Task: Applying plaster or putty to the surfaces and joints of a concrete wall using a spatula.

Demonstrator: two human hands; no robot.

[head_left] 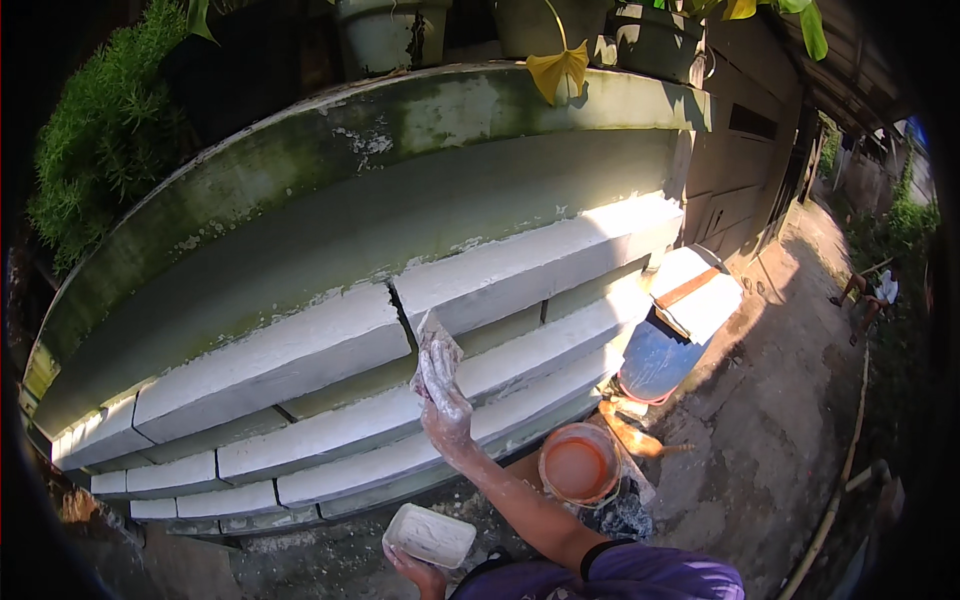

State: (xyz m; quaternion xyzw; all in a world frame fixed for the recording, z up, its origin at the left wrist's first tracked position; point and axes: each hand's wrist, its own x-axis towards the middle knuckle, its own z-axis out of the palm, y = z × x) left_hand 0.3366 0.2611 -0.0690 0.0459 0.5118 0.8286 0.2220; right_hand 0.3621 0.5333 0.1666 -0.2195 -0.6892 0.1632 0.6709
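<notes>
My right hand (443, 400), coated in white, reaches up to the stepped white wall ledges (540, 262). It is closed on a flat, pale, roughly square piece (440, 335) smeared with white; its exact kind I cannot make out. The piece is beside the dark vertical gap in the top ledge, and whether it touches the wall is unclear. Low in the view, my left hand (418, 573) grips the side of a shallow, rounded rectangular plastic container (432, 536). White material coats the container's inside.
Right of my arm stands an orange-rimmed bucket (580, 464) holding pinkish-looking liquid, with an orange cat (632, 432) beside it. Behind them is a blue drum (655, 358) under a white cover. Potted plants (392, 38) line the wall top. A person (880, 290) sits far right.
</notes>
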